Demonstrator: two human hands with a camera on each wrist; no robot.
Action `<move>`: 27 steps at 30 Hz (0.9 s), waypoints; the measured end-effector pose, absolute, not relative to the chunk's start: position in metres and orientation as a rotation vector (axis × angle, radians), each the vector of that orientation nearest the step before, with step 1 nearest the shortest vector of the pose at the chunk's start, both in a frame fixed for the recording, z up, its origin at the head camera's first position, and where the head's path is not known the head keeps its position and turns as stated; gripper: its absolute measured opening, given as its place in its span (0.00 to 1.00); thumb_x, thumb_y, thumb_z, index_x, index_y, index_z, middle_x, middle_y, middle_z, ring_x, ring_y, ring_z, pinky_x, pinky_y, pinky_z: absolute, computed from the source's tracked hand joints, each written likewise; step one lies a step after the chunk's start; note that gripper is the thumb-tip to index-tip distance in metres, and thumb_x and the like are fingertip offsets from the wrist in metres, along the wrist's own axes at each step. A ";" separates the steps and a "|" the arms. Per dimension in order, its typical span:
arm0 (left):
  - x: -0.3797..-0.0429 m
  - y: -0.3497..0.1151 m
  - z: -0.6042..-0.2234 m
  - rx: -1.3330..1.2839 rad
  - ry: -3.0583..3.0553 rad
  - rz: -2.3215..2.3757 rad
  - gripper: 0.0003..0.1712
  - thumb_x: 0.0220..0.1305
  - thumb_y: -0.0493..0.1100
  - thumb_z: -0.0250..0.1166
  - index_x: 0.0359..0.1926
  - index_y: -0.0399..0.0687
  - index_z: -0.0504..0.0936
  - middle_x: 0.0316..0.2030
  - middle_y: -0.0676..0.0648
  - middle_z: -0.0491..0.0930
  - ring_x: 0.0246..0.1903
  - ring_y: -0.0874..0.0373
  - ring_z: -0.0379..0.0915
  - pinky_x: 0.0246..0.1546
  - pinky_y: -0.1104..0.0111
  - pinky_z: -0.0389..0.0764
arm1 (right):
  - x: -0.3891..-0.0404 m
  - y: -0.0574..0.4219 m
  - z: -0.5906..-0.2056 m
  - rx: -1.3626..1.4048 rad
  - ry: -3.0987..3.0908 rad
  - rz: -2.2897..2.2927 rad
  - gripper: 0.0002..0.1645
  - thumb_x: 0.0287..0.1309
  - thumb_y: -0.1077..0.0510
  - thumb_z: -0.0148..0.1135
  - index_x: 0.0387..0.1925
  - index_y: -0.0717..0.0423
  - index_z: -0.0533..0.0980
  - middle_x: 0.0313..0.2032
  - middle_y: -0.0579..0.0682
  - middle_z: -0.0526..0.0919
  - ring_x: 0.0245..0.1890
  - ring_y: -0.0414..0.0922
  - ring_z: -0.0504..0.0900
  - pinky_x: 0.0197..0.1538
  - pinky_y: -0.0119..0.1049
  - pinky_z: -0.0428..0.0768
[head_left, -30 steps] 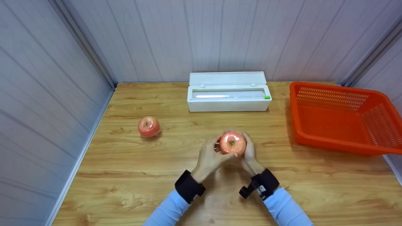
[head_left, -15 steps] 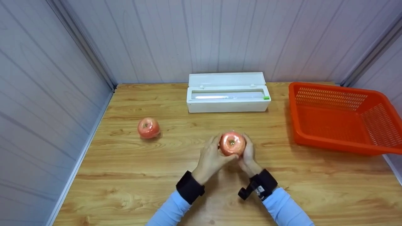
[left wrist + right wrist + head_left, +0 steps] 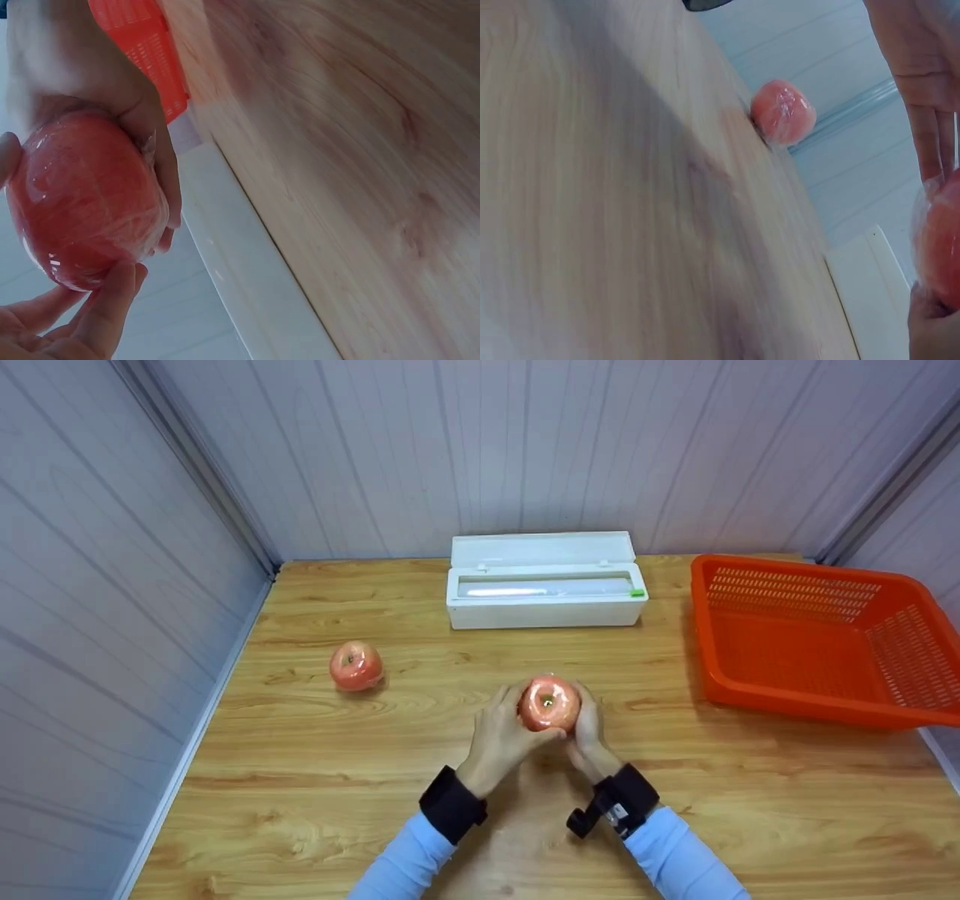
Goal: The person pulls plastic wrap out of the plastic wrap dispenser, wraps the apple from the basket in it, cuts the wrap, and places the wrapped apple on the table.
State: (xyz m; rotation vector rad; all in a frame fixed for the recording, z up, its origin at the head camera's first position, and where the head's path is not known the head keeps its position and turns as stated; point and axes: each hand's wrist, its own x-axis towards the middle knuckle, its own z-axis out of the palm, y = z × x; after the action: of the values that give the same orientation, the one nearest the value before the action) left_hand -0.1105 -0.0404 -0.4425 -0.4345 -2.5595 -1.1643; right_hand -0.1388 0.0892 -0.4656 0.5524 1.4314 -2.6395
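A red apple [image 3: 550,703] in clear plastic film is held between both hands over the middle of the table. My left hand [image 3: 497,741] grips its left side, thumb across the near edge. On the other side my right hand [image 3: 591,735] cups it, with part of those fingers hidden behind the fruit. The left wrist view shows creased film on the apple [image 3: 90,195] and fingertips touching its lower end. Another film-wrapped apple [image 3: 356,666] rests on the table to the left.
A white cling film dispenser [image 3: 544,615] stands at the back with its lid up and a roll inside. To the right sits an orange plastic basket [image 3: 817,701] with perforated sides. Pale panel walls [image 3: 390,457] enclose the wooden table [image 3: 300,810].
Both hands and the apple have shifted slightly left. The right hand's fingers sit a little closer around it. The other apple, dispenser and basket stay put.
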 end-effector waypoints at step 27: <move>-0.177 -0.170 -0.460 0.188 -2.676 -0.964 0.41 0.38 0.57 0.74 0.53 0.41 0.75 0.44 0.38 0.78 0.46 0.44 0.74 0.44 0.52 0.73 | -0.138 0.160 -0.453 -0.194 2.667 -1.346 0.27 0.63 0.50 0.52 0.57 0.64 0.69 0.54 0.62 0.75 0.53 0.57 0.74 0.57 0.50 0.71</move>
State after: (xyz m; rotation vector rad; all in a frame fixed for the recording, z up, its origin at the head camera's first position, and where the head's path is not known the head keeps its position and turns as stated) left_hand -0.1773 -0.1700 -0.4600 0.1877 -2.6758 -0.9643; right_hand -0.1384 0.1603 -0.4535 -0.1940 2.6674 -1.3460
